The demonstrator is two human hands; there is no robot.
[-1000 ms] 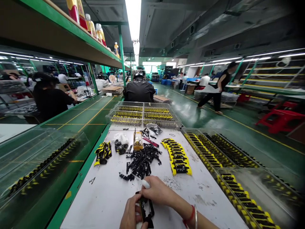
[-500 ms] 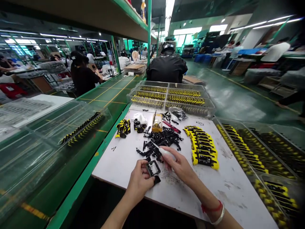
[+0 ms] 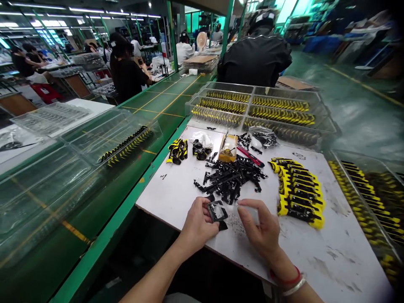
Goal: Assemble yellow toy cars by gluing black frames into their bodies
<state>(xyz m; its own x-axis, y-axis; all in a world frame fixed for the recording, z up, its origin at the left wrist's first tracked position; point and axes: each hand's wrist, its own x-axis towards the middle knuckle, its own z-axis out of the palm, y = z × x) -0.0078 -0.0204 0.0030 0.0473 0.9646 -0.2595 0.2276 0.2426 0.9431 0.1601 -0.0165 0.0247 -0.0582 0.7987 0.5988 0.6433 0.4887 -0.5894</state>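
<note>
My left hand is closed on a small black rectangular frame part, tilted toward me, with dark strap-like ends sticking out above and below. To its right, just over the white board, my right hand is curled around a white pointed tool. That tool is pale against the board and hard to make out, and its tip lies a little way from the frame part. Behind both hands spreads a loose pile of small black plastic pieces.
Yellow-and-black parts stand in a row at right. A small yellow box, a red pen-like tool, a white cloth and a plastic bag lie behind the pile. Clear trays hold more parts. A co-worker sits ahead.
The camera view has turned left and down. My right hand has drawn back from over the black pile and sits lower, beside the left. The left hand keeps the frame part.
</note>
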